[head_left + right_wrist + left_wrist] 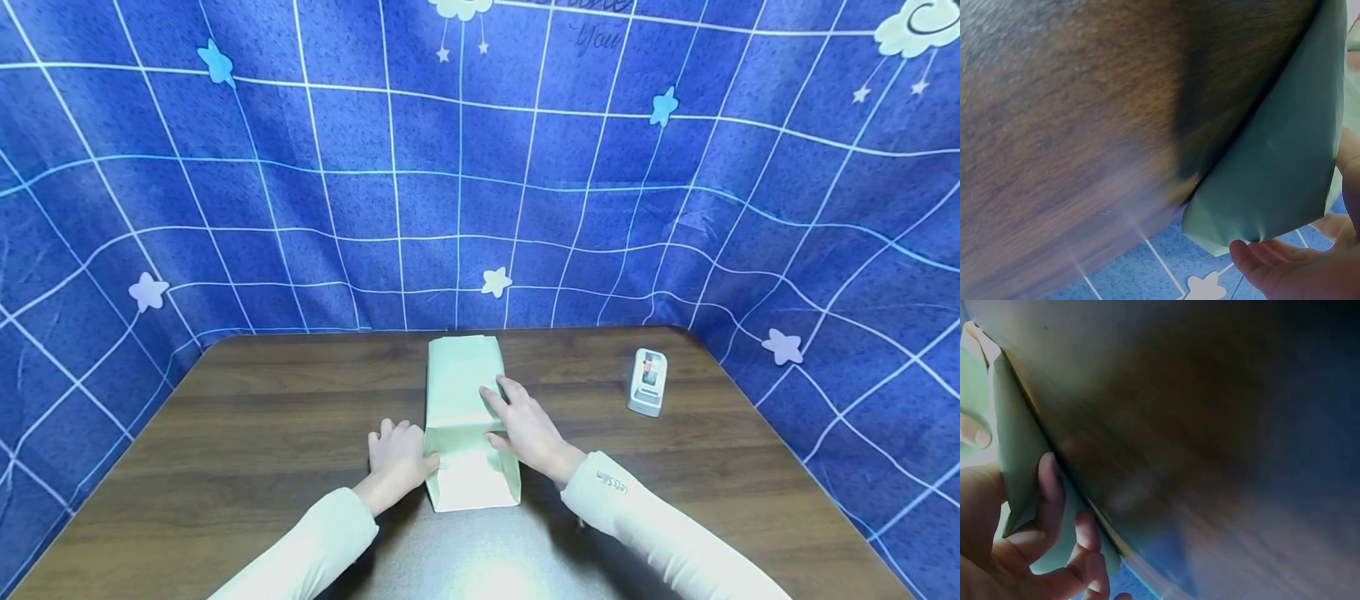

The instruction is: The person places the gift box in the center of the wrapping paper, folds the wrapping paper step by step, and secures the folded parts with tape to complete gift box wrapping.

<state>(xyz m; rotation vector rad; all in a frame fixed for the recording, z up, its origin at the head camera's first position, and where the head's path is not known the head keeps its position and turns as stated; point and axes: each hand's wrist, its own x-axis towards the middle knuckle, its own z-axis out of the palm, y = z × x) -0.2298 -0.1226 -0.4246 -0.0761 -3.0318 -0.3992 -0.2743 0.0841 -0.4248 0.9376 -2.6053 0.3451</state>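
A pale green paper bag lies on the wooden table, its open mouth toward me and its far end near the table's back edge. My left hand grips the left wall at the mouth, thumb inside and fingers outside. In the left wrist view, that wall passes between the thumb and the curled fingers. My right hand holds the upper right edge, its thumb by the mouth and its fingers spread over the top and side. The right wrist view shows fingertips touching the side wall.
A small white and grey device with a picture on top stands on the table to the right. Blue curtain with white lines and stars hangs behind the table and along both sides.
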